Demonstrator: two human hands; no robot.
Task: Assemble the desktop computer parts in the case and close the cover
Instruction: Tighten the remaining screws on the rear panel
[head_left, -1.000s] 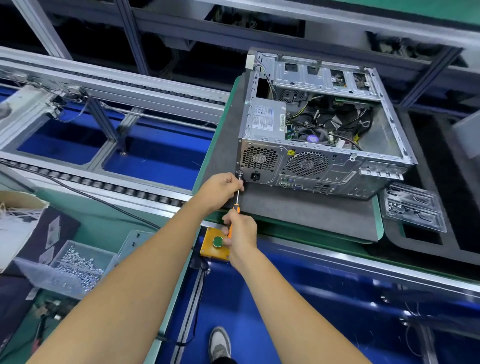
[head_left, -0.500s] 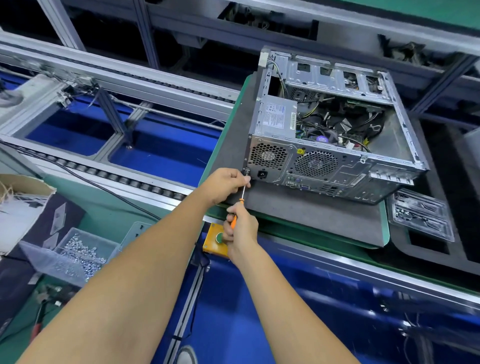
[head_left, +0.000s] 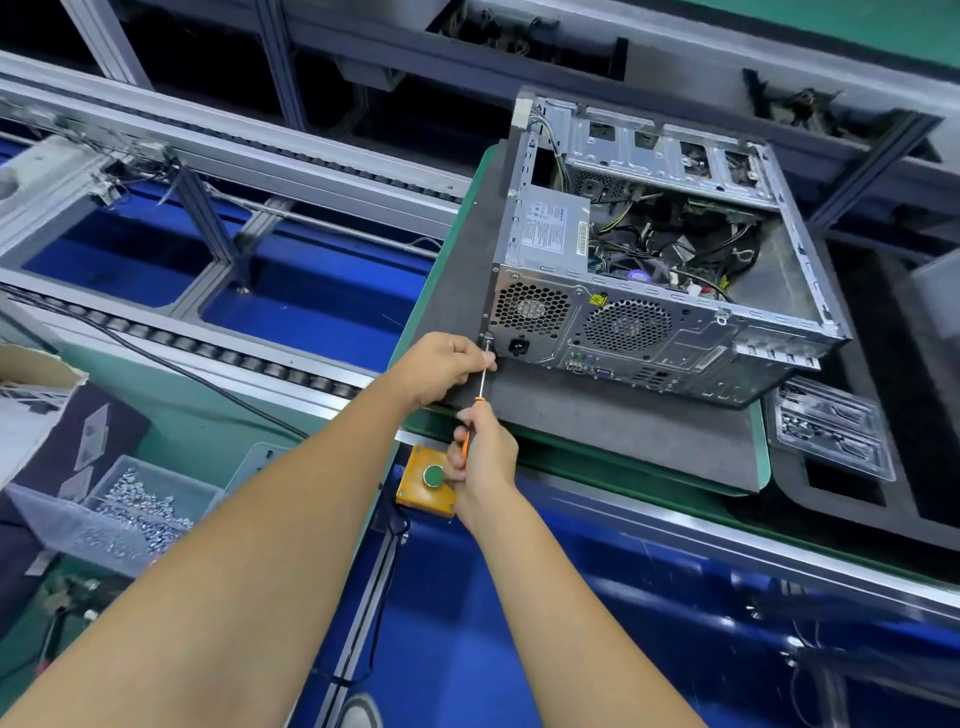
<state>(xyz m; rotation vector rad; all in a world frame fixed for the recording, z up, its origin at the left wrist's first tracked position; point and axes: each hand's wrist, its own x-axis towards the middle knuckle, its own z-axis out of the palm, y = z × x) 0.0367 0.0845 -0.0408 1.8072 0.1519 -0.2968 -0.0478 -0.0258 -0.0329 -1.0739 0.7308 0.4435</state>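
PC case (head_left: 649, 270) lies on its side on grey mat (head_left: 597, 421), cover off. Right hand (head_left: 483, 457) grasps screwdriver (head_left: 475, 410) handle, tip at case's rear lower-left corner. Left hand (head_left: 441, 366) pinches shaft near tip, touching case.

Computer case (head_left: 670, 332) lies on its side on the mat (head_left: 597, 421), open side up, rear panel toward the mat's near edge. Power supply (head_left: 550, 234) in the case's left end, cables (head_left: 670, 244) to its right. Screwdriver (head_left: 480, 387) tip at the rear panel's lower left corner. Left hand (head_left: 441, 366) at the shaft, right hand (head_left: 483, 457) on the handle, nearer. Button box (head_left: 426, 483) below the mat's near left corner. Screw bin (head_left: 119, 514) far left, near side. Plastic tray (head_left: 831, 431) right of the mat. Roller conveyor (head_left: 218, 343) left of the mat.
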